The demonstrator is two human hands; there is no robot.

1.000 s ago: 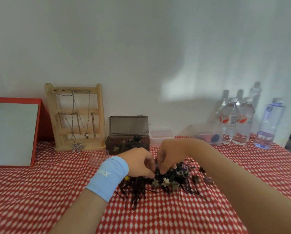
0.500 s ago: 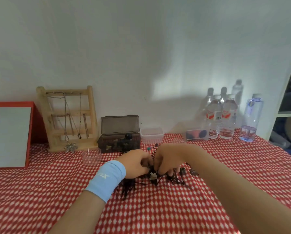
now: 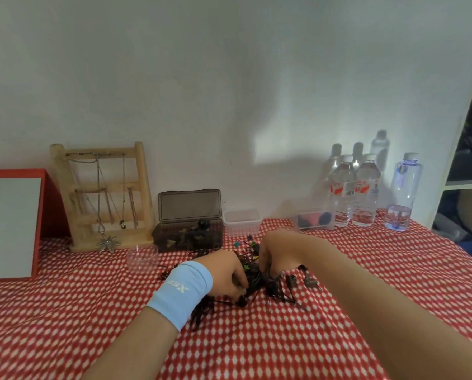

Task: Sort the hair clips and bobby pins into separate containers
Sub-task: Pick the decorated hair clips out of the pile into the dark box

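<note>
A tangled pile of dark bobby pins and hair clips [image 3: 259,282] lies on the red checked tablecloth [image 3: 256,346] in the middle of the table. My left hand [image 3: 225,272], with a light blue wristband, has its fingers curled into the pile's left side and grips a bunch of bobby pins. My right hand [image 3: 277,253] reaches in from the right, fingertips curled down into the top of the pile and pinching pins there. A few loose clips [image 3: 310,282] lie just right of the pile. What exactly each hand holds is hidden by the fingers.
Behind the pile stand a small round clear cup [image 3: 142,256], an open brown box [image 3: 188,237], a clear rectangular tub [image 3: 242,222] and a clear tub with red and black items [image 3: 315,220]. Further off are a wooden necklace stand [image 3: 103,198], a red-framed mirror [image 3: 10,223] and water bottles [image 3: 355,190].
Both hands have stayed in the pile and worked it closer together. The flower clips seen a second ago are now covered. My left hand has shifted slightly toward me.
</note>
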